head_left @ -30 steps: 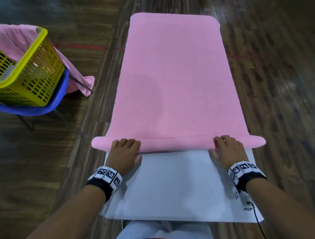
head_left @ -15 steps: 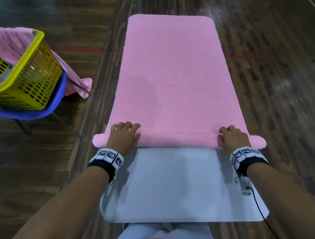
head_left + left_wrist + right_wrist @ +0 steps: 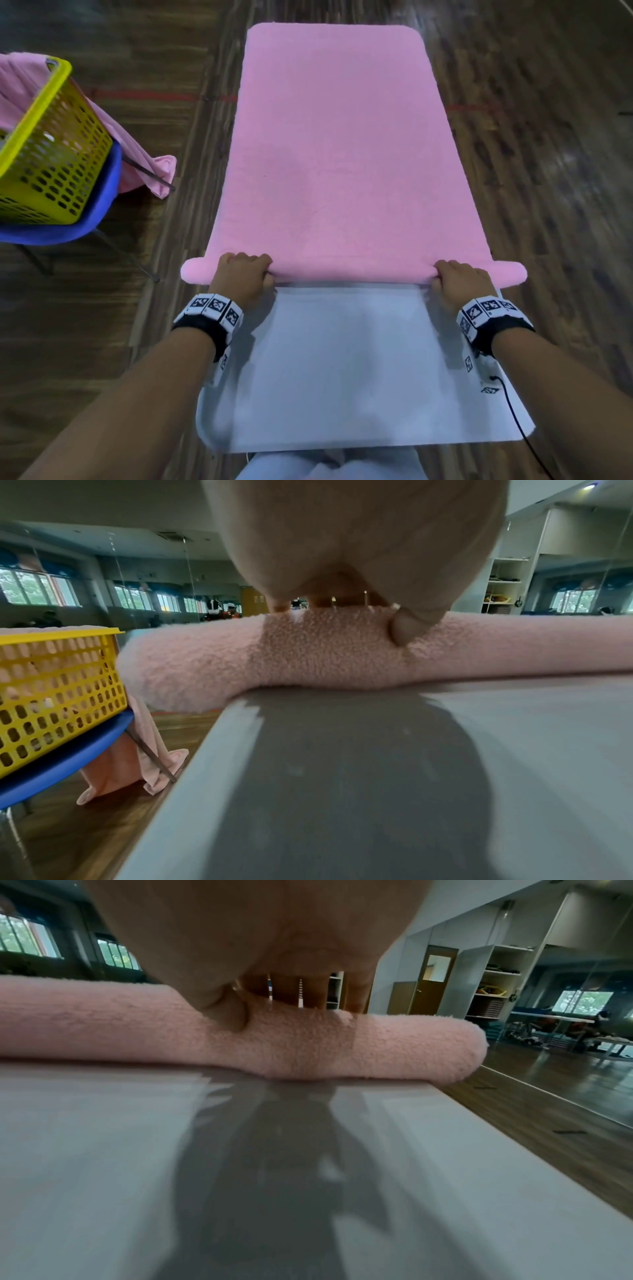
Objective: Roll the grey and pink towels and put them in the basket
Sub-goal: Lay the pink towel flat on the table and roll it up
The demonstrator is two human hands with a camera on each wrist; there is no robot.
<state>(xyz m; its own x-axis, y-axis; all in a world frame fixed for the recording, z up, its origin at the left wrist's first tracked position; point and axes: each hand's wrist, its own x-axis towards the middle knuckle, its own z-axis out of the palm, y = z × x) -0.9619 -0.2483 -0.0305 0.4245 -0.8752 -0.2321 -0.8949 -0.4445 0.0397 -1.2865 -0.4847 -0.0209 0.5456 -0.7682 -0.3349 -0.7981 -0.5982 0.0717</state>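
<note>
The pink towel point(image 3: 335, 144) lies flat along the white table point(image 3: 349, 370), and its near end is wound into a thin roll point(image 3: 352, 274) across the table. My left hand point(image 3: 245, 269) grips the roll near its left end, fingers curled over the top and thumb point(image 3: 405, 630) pressed into the near side. My right hand point(image 3: 457, 275) holds the roll point(image 3: 103, 1026) the same way near its right end. Both ends of the roll point(image 3: 192, 666) stick out past the table's sides. No grey towel shows on the table.
A yellow perforated basket point(image 3: 44, 147) stands on a blue seat point(image 3: 85, 219) to the left, off the table, with a second pink cloth point(image 3: 144, 161) draped behind it. Dark wood floor point(image 3: 548, 171) surrounds the table. A black cable point(image 3: 513, 411) runs along the near right corner.
The roll has travelled away from me along the table and grown slightly thicker. Both hands moved forward with it, and their fingers now curl over its top.
</note>
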